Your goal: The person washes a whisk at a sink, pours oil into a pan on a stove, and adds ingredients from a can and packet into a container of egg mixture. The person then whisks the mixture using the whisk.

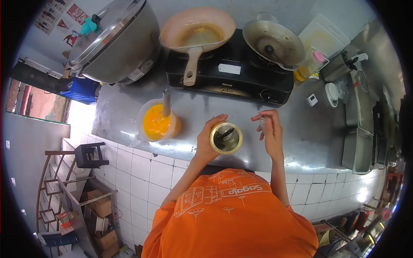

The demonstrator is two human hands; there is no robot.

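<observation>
**Gold-rimmed tin [214, 145] beside the bench [314, 148]'s near edge**

Our left hand [207, 139] clasped the round tin; our right hand [273, 135] curved about a slim grey piece [262, 124], its hold too hidden to tell; "Rinnai" marked the black stove [251, 84] along the far edge; our orange shirt [232, 215] read "Sagaja".

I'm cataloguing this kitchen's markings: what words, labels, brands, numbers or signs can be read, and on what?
"Rinnai": front of the black stove
"Sagaja" (middle letters uncertain): orange shirt
Too small or blurred to read: wall posters, stove's white label, large pot's label, small white device.
</observation>
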